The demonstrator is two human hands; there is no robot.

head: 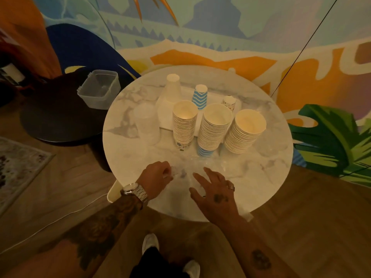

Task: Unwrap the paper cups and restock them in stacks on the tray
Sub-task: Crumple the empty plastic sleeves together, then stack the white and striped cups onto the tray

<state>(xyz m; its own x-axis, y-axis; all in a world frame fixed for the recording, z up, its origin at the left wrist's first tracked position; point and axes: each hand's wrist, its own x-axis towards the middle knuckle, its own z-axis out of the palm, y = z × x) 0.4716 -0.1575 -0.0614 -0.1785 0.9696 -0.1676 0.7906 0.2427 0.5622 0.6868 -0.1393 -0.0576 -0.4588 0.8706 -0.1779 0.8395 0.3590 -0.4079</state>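
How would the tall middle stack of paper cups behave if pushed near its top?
The middle stack stands tall on one narrow blue-striped cup, so it would probably tip rather than slide. Nested paper looks light; lifted by its top cup, it might separate.

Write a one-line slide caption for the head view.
Left hand pinches clear plastic wrap and right hand spreads over it, before three tall paper cup stacks on a round marble table.

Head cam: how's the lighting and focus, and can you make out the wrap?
Head view: dim, warm light, soft overall; the wide angle bends the table rim; the clear wrap nearly vanishes against the marble, showing only as faint glints between the left hand and right hand; the cup stacks glow bright inside, with no harsh glare.
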